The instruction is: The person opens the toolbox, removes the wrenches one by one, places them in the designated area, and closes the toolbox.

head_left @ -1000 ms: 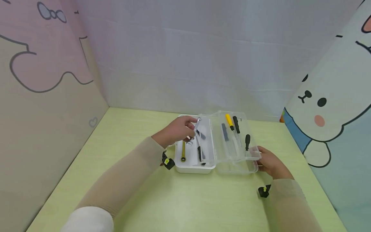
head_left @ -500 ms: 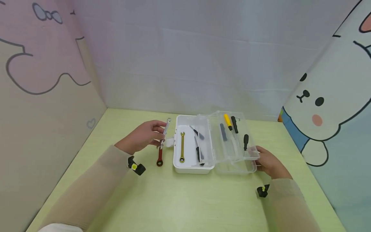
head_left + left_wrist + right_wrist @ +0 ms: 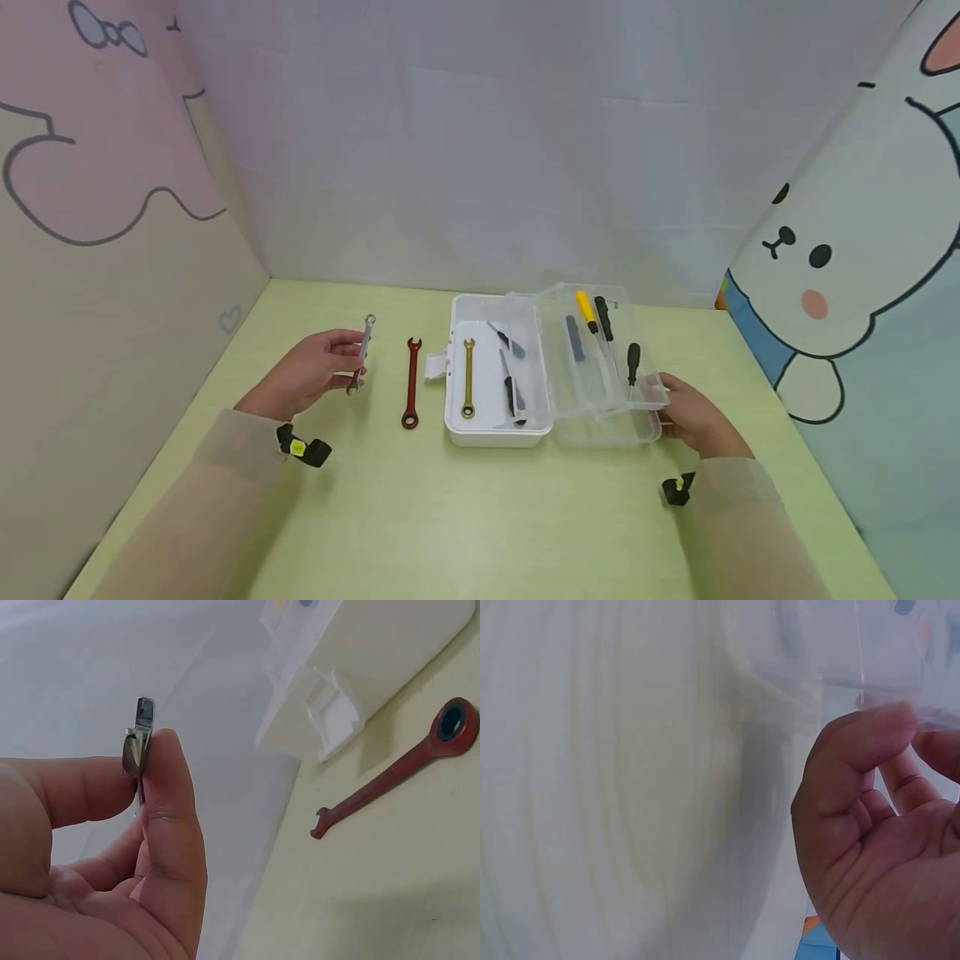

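My left hand (image 3: 303,375) pinches a silver combination wrench (image 3: 364,353) between thumb and fingers, held above the table left of the toolbox. In the left wrist view the wrench (image 3: 141,736) is seen nearly end-on. A red ratchet wrench (image 3: 412,385) lies on the table between that hand and the toolbox. The white toolbox base (image 3: 495,438) stands open, with a yellow ratchet wrench (image 3: 468,379) inside. At the far right, my right hand (image 3: 697,417) grips the edge of a clear plastic tray (image 3: 555,392), thumb and fingers bent at its rim (image 3: 889,690).
Within the tray lie a yellow-handled screwdriver (image 3: 585,310), a black-handled one (image 3: 603,317) and a smaller black one (image 3: 633,358). Black-handled tools (image 3: 512,396) rest in the base, partly behind clear plastic. A white latch (image 3: 436,366) sticks out leftward. A curtain wall (image 3: 450,167) closes the back.
My left hand has lifted the silver wrench out of the toolbox and carried it left, past the red wrench. The right hand has stayed at the clear tray's edge.
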`<state>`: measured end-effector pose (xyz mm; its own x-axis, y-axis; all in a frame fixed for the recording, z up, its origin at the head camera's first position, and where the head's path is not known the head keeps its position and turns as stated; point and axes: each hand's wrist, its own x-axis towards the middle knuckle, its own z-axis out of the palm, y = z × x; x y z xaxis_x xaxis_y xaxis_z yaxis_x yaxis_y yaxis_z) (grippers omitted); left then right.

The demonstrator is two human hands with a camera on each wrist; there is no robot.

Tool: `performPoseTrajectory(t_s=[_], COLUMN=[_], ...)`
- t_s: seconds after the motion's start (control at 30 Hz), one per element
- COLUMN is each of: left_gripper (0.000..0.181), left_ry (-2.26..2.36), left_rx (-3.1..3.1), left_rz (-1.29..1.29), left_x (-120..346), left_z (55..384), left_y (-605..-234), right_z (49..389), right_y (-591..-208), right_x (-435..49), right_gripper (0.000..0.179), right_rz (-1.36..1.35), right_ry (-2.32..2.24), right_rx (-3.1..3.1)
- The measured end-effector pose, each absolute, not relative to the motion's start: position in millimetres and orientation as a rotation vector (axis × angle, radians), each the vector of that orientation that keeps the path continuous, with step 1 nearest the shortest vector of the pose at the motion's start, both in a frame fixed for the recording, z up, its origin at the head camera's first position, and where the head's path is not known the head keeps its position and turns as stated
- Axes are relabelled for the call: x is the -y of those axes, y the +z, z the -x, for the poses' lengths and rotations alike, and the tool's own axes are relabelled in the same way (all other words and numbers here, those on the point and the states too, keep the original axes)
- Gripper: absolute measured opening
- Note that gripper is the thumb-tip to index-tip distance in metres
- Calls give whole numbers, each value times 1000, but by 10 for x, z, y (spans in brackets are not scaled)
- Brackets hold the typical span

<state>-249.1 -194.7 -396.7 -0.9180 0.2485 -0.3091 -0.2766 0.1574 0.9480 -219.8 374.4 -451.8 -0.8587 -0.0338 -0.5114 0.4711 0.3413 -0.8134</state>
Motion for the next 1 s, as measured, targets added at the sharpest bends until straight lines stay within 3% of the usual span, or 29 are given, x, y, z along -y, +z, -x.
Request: performPoseTrajectory(t_s=[0.37,0.67,1.0], left_gripper=[52,48,43], left_ry=[1618,1534,1473], left_rx=[-2252,-2332,-2344], left_rz=[146,214,254], left_x=[1886,1789,1739], left_z=[2415,2377,2589], left_y=[-4254,-4335,-4503], right_z=[2208,2199,2187], right_y=[-4469,-4473,-4492], right_x=[-3712,-3726,-3725], right_gripper=[56,64,65], right_rz=[-329,-385,-373], right_ry=[-1578,-1539,-1542], right_rx=[-2161,-2172,-2157])
